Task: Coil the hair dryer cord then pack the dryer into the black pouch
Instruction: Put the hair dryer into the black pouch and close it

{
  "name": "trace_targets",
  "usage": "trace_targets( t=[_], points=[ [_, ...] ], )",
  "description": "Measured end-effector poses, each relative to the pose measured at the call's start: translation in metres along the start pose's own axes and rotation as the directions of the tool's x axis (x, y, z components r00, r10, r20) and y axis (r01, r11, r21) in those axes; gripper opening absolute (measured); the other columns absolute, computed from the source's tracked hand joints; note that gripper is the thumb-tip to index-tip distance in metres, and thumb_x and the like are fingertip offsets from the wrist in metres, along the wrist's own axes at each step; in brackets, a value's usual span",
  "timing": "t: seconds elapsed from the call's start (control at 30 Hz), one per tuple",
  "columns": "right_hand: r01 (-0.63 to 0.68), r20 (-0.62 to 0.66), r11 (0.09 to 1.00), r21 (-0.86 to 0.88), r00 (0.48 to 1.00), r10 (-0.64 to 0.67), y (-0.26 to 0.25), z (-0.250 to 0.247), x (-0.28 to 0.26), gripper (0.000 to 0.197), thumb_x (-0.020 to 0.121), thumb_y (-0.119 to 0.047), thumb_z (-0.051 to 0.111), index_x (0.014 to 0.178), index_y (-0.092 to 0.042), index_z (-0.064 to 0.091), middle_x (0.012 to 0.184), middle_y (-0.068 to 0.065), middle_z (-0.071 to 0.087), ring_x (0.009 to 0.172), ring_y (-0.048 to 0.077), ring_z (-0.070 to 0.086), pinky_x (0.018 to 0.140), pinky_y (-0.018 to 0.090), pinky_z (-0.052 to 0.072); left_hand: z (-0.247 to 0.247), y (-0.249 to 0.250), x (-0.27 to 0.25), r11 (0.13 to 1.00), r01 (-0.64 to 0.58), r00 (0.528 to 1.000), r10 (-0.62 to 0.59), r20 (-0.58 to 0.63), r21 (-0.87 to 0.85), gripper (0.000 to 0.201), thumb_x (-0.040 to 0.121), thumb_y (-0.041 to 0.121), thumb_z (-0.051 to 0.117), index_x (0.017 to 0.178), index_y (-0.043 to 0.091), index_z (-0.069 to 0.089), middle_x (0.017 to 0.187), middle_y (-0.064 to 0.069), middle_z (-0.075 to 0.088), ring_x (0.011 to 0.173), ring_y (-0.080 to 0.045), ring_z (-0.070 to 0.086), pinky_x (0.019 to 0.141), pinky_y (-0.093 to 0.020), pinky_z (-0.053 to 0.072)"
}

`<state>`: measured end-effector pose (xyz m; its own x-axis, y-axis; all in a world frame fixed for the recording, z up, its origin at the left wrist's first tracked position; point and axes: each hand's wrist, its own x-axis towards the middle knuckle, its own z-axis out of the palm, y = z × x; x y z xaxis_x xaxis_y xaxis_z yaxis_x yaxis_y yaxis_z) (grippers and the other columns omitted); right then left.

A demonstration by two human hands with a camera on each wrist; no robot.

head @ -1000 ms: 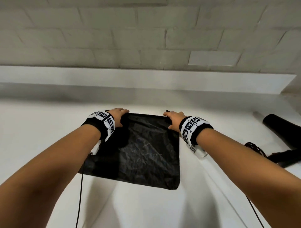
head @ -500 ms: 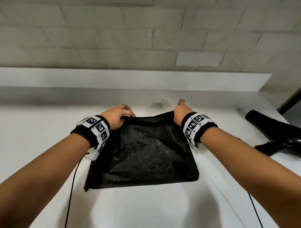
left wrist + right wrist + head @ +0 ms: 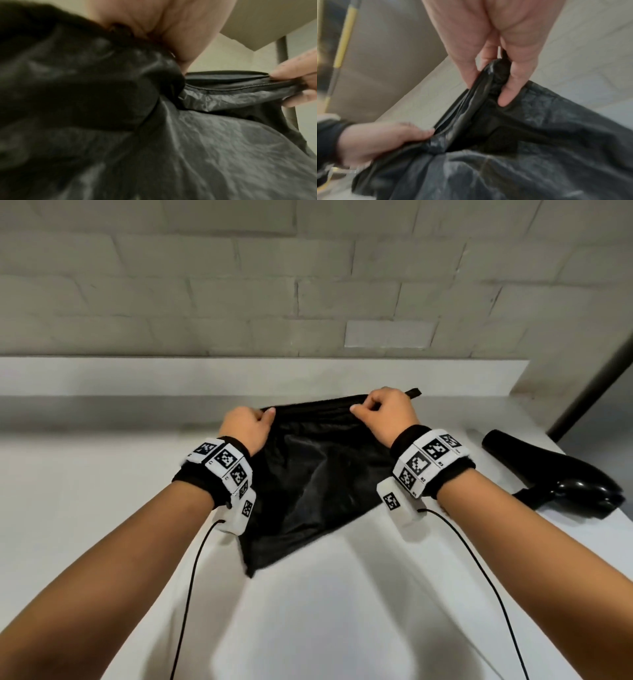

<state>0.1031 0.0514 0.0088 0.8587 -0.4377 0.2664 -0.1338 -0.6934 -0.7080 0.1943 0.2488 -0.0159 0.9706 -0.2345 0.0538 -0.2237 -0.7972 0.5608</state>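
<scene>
The black pouch (image 3: 318, 484) lies on the white counter (image 3: 102, 491), its zipped top edge away from the person. The left hand (image 3: 245, 428) and right hand (image 3: 385, 414) each pinch one end of that edge, likely spreading the mouth; the hair dryer (image 3: 561, 477) waits right of the pouch, outside it

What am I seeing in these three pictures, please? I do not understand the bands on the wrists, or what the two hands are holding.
There is no machine: a person works with bare hands. One camera sits on the head, one on each wrist, so the patterned wrist bands carry cameras. The left hand and the right hand each pinch the top edge of a black pouch, lifting it off the white table. Its zipper appears open. A black hair dryer lies at the right, not yet packed.
</scene>
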Motion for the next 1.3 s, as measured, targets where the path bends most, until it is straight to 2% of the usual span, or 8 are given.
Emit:
trace_targets(
  t=[0.1,0.27,0.47,0.6,0.67,0.77,1.03,1.3],
  points=[
    [0.064,0.057,0.989,-0.133,0.997,-0.057,0.002,-0.002,-0.008,0.004,0.079,-0.002,0.060,0.078,-0.005,0.063,0.092,0.005,0.040,0.083,0.016,0.041,0.068,0.016,0.032,-0.003,0.012,-0.002,0.996,-0.083,0.987,0.088,-0.138,0.038,0.031,0.087,0.020,0.056,0.116,0.011,0.061,0.124,-0.016,0.059,0.108,-0.035,0.058,0.089,-0.037,0.046],
    [-0.018,-0.018,0.968,-0.251,1.000,0.014,0.011,-0.009,-0.015,0.043,0.078,0.011,0.044,0.117,-0.004,0.053,0.115,0.013,0.033,0.084,0.028,0.047,0.096,0.028,0.042,0.007,0.033,-0.027,0.936,-0.271,0.958,0.285,-0.033,0.224,0.087,0.067,0.005,0.071,0.141,0.020,0.027,0.152,-0.007,0.010,0.108,-0.038,0.055,0.089,-0.045,0.047],
    [-0.177,-0.143,0.984,0.003,0.974,0.176,0.022,-0.026,-0.012,0.021,0.074,-0.005,0.062,0.094,0.001,0.058,0.112,0.011,0.044,0.089,0.022,0.049,0.081,0.018,0.038,0.025,0.033,-0.049,0.907,-0.345,0.919,0.274,0.282,0.243,0.044,0.081,0.007,0.049,0.110,0.036,0.065,0.139,-0.007,0.035,0.115,-0.031,0.053,0.098,-0.035,0.044],
    [-0.132,-0.173,0.955,0.266,0.968,0.182,0.026,-0.025,-0.019,0.034,0.067,0.007,0.057,0.050,-0.022,0.049,0.063,-0.001,0.051,0.051,0.001,0.046,0.052,0.011,0.038,0.022,0.039,-0.041,0.965,-0.171,0.982,0.151,0.110,0.199,0.035,0.092,0.023,0.044,0.124,0.024,0.059,0.125,-0.013,0.061,0.113,-0.034,0.057,0.093,-0.036,0.046],
    [-0.094,-0.086,0.956,0.277,0.989,0.123,0.026,-0.023,-0.026,0.041,0.061,0.013,0.044,0.043,-0.022,0.055,0.070,0.003,0.055,0.062,-0.007,0.050,0.069,0.015,0.039,0.016,0.040,-0.033,0.961,-0.124,0.992,0.127,0.005,0.246,0.034,0.090,0.028,0.050,0.120,0.014,0.058,0.117,-0.018,0.064,0.109,-0.037,0.059,0.088,-0.039,0.047],
    [-0.116,0.083,0.991,0.063,0.990,0.111,0.027,-0.026,-0.040,0.042,0.068,0.016,0.038,0.079,-0.005,0.072,0.112,0.007,0.052,0.120,0.022,0.046,0.089,0.011,0.026,0.010,0.040,-0.029,0.931,-0.077,0.995,0.093,-0.028,0.358,0.041,0.081,0.023,0.066,0.117,0.009,0.054,0.123,-0.020,0.050,0.098,-0.040,0.061,0.075,-0.040,0.047],
    [-0.205,0.049,0.942,-0.264,0.973,0.225,0.049,-0.029,-0.040,0.028,0.075,0.006,0.048,0.102,0.006,0.053,0.132,0.017,0.033,0.099,0.038,0.053,0.097,0.032,0.044,0.038,0.032,-0.041,0.845,-0.113,0.985,0.025,0.172,0.523,0.043,0.088,0.016,0.045,0.125,0.037,0.050,0.138,-0.008,0.031,0.114,-0.040,0.047,0.095,-0.050,0.040],
    [-0.371,0.014,0.851,0.372,0.919,0.394,0.054,-0.029,-0.038,0.020,0.068,-0.005,0.064,0.050,-0.013,0.059,0.043,-0.004,0.054,0.050,0.013,0.050,0.058,0.024,0.043,0.041,0.023,-0.037,0.995,-0.003,0.976,-0.020,0.216,0.105,0.048,0.086,0.014,0.045,0.132,0.027,0.050,0.127,-0.011,0.059,0.114,-0.033,0.057,0.098,-0.037,0.046]
  ],
)
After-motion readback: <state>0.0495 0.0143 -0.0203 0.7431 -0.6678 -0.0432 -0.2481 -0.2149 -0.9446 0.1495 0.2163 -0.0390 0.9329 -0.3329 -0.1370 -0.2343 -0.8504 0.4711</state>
